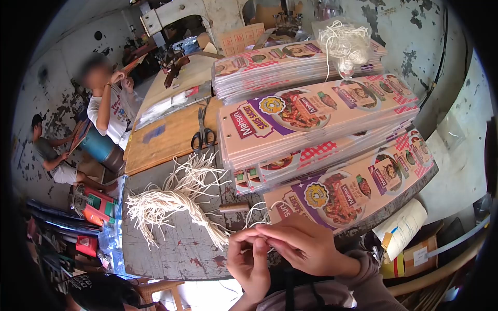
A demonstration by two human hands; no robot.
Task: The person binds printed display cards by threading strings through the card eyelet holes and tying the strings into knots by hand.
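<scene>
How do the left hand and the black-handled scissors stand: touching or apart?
Apart: in the head view, tabletop and a wooden handle show between the left hand and the black-handled scissors farther back.

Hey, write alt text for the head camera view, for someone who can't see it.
A person's left hand and right hand meet at the near edge of a worn table; anything pinched between them is hard to make out. Beyond lie a bundle of white cords, scissors and stacks of sheets printed with food pictures. Other people are at the left.
</scene>
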